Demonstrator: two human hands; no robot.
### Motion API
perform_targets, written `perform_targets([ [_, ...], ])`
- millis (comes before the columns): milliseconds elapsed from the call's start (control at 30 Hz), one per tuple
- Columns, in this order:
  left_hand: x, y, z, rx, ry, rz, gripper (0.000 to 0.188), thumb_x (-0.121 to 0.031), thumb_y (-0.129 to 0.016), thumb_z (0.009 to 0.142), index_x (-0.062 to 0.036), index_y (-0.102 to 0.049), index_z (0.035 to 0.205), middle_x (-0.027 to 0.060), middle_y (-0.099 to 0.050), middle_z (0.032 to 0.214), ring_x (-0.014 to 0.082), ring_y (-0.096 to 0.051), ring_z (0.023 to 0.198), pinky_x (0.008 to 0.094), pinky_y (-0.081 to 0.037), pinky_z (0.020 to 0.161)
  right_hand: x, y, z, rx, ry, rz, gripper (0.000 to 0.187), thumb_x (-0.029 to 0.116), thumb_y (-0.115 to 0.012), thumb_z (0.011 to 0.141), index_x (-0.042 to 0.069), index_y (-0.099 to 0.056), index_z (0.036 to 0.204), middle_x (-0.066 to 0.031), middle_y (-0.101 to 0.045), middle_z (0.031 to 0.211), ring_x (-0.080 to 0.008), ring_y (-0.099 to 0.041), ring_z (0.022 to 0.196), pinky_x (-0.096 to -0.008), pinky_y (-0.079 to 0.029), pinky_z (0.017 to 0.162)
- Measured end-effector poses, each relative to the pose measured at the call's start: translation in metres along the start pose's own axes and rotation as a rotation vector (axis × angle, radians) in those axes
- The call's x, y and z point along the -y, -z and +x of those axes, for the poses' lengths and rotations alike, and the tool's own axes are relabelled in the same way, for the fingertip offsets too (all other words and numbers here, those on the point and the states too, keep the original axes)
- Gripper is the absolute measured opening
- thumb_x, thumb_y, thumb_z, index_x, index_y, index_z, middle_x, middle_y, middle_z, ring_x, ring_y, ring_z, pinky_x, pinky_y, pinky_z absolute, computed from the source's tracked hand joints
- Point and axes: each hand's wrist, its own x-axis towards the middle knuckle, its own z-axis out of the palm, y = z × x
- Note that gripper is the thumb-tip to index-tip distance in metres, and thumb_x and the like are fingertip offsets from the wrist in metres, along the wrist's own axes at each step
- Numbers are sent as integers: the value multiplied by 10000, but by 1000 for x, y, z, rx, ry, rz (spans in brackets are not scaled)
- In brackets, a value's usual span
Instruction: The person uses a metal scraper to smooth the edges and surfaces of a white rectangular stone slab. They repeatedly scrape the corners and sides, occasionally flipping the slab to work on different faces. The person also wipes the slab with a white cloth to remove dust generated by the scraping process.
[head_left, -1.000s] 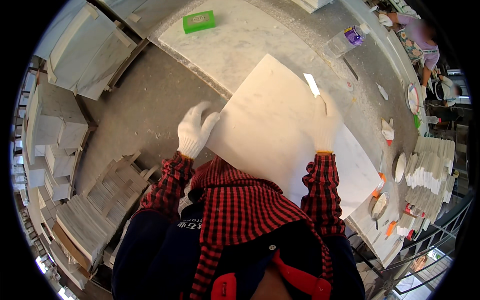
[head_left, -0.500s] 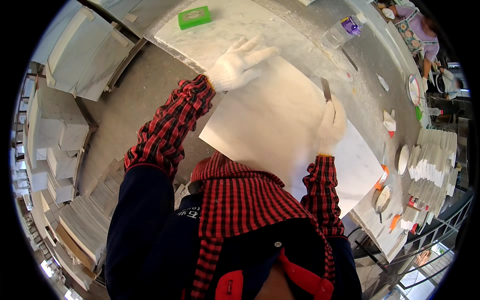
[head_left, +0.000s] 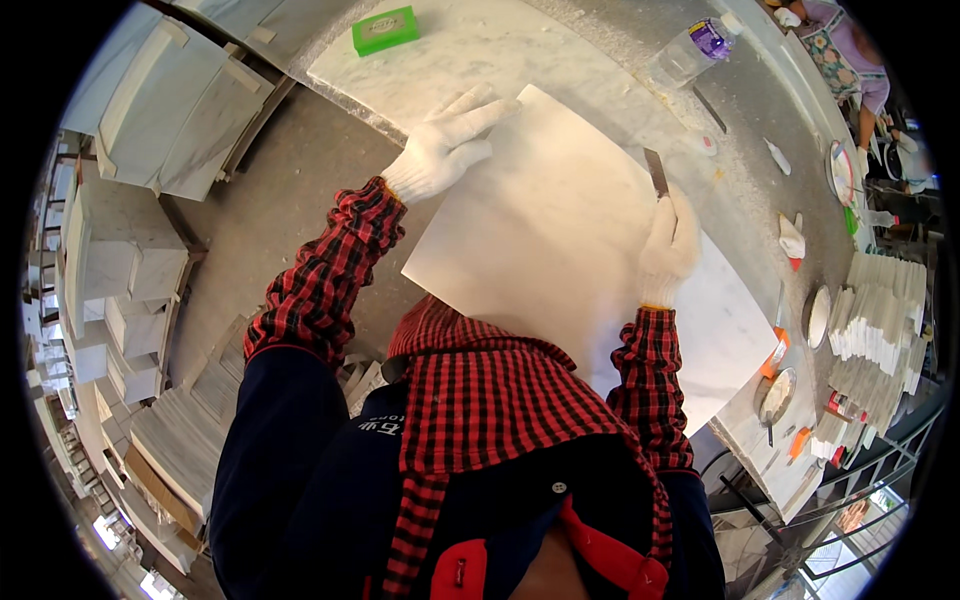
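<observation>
A large pale marble tile [head_left: 560,240] lies at an angle in front of me on a marble-topped bench. My left hand [head_left: 442,148], in a white knitted glove, is at the tile's far left edge, fingers stretched out and slightly apart. It holds nothing; whether its fingertips touch the tile I cannot tell. My right hand [head_left: 668,245], also gloved, is over the tile's right part and closed around a scraper. The scraper's flat metal blade [head_left: 655,172] points away from me, past the tile's far right edge. The handle is hidden in the glove.
On the bench are a green box [head_left: 385,31], a clear bottle [head_left: 690,52], a metal strip [head_left: 709,109], a white tube [head_left: 777,157] and a bowl of paste [head_left: 777,395]. Tile stacks [head_left: 868,320] stand right; marble slabs [head_left: 180,110] left. Another person [head_left: 845,55] works far right.
My left hand has drawn back to the left, uncovering the tile's far corner. My right hand keeps the scraper in about the same place. The view has shifted slightly.
</observation>
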Motion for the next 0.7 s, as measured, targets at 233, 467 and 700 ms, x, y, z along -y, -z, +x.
perform_targets([
  [233, 5, -14, 12, 102, -183, 343, 592, -222, -576, 942, -156, -400, 1504, 175, -353, 1560, 302, -276, 1481, 510, -109, 1232, 2, 1, 1, 8, 9, -18, 267, 122, -572, 964, -42, -678, 1145, -167, -710, 1077, -228, -656, 949, -327, -503, 870],
  [467, -3, -12, -19, 284, -380, 387, 601, -263, -558, 945, -90, -391, 1495, 129, -389, 1552, 300, -305, 1472, 569, -137, 1215, 9, 1, 2, 13, -54, -7, 241, 90, -573, 944, -39, -693, 1109, -190, -704, 1112, -312, -657, 1034, -376, -496, 943],
  [700, -38, -23, -28, 432, -631, 491, 533, -291, -561, 933, -87, -461, 1415, 113, -445, 1506, 308, -368, 1432, 540, -198, 1213, 6, 1, 1, 9, -46, 6, 247, 102, -571, 947, -39, -691, 1110, -190, -702, 1120, -319, -655, 1040, -378, -492, 948],
])
